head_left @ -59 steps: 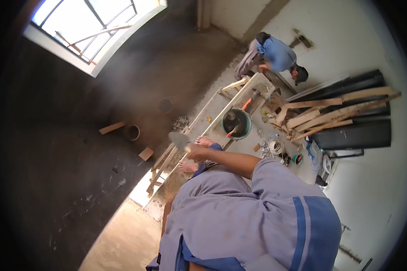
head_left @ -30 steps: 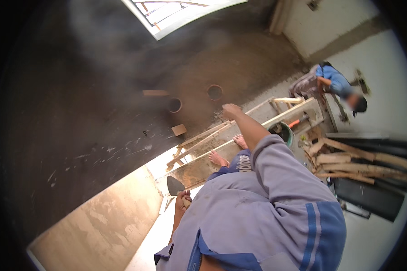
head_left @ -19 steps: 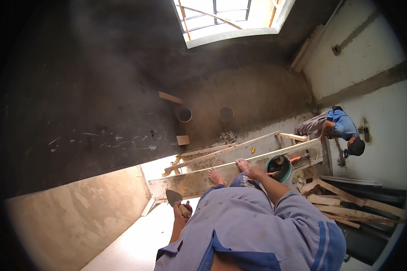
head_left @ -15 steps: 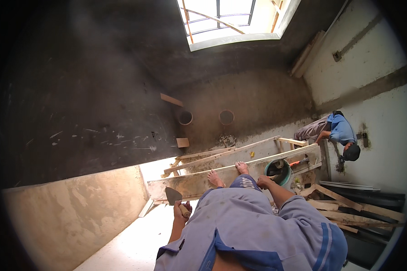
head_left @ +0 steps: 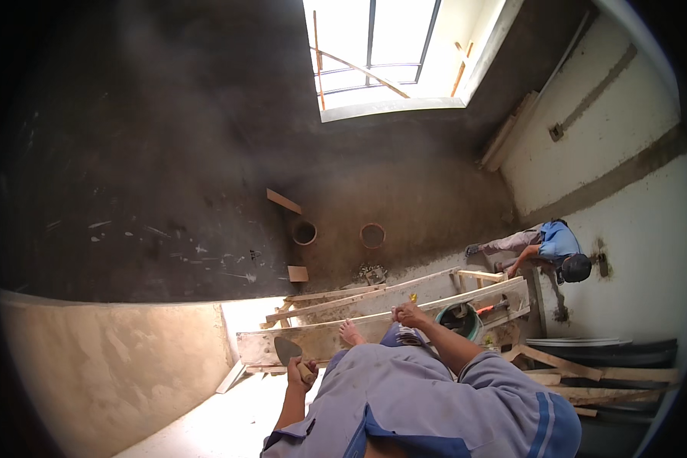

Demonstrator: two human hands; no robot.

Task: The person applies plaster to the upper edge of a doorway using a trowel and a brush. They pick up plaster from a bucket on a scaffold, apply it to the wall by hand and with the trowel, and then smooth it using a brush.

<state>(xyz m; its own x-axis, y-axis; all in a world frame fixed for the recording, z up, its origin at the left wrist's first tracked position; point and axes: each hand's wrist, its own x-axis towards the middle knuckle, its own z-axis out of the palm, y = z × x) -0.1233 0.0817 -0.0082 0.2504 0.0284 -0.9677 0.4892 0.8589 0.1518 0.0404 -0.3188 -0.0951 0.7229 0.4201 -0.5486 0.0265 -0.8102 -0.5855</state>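
My left hand (head_left: 298, 375) grasps the mason's trowel (head_left: 287, 349); I cannot tell whether my right hand (head_left: 410, 315), near the bucket (head_left: 477, 329), is clenched.

I'm in a room that's basically a building site — standing on a rough plank platform (head_left: 271, 345), trowel (head_left: 287, 350) in my left hand (head_left: 298, 376), green bucket (head_left: 478, 330) close by. The white wall (head_left: 626, 114) has a raw grey band (head_left: 618, 177) across it, loose timber (head_left: 640, 375) lies nearby, and sticks (head_left: 359, 72) cross the window opening (head_left: 404, 46).
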